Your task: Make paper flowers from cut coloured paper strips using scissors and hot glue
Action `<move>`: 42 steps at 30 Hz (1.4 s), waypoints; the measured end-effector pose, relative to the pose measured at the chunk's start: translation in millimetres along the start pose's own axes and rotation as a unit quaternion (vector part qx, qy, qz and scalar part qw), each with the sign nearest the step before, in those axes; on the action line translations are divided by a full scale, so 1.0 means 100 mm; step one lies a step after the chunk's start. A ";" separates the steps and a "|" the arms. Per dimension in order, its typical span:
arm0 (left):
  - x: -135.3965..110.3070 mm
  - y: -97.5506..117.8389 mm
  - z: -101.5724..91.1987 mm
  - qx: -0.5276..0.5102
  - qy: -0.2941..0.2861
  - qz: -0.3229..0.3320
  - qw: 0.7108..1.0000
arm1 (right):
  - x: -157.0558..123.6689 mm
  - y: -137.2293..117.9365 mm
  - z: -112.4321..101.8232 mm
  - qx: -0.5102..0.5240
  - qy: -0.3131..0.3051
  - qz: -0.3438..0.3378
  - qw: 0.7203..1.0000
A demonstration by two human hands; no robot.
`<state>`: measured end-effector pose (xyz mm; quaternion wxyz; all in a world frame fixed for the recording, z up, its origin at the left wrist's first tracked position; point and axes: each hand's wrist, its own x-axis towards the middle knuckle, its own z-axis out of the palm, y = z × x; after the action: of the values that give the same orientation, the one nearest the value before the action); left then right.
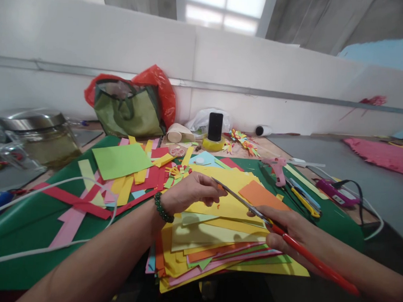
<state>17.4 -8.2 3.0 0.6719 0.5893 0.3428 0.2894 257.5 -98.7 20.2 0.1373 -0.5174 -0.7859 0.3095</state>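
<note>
My right hand is wrapped round a pair of scissors with red handles, its blades pointing up and left. Its tip lies close to the fingers of my left hand, which are curled together in a pinch. Whatever they hold, if anything, is too small to make out. A green bead bracelet circles the left wrist. Below both hands lies a stack of coloured paper, mostly yellow, with an orange sheet on top at the right.
Paper strips and a light green sheet cover the left side. To the right are a pink glue gun, a yellow utility knife and a purple power strip. A phone, green bag and glass jar stand farther back.
</note>
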 end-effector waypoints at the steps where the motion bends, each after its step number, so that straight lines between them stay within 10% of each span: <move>1: 0.00 0.00 0.00 0.002 0.000 -0.003 1.000 | 0.01 0.01 -0.01 -0.001 -0.006 -0.004 1.000; 42: -0.01 0.01 -0.02 -0.014 -0.020 -0.066 0.998 | -0.04 0.13 -0.01 -0.009 0.020 -0.013 1.000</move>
<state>15.2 -7.1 3.8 0.7047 0.5614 0.3633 0.2371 268.6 -98.5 13.2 0.1528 -0.5141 -0.7925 0.2903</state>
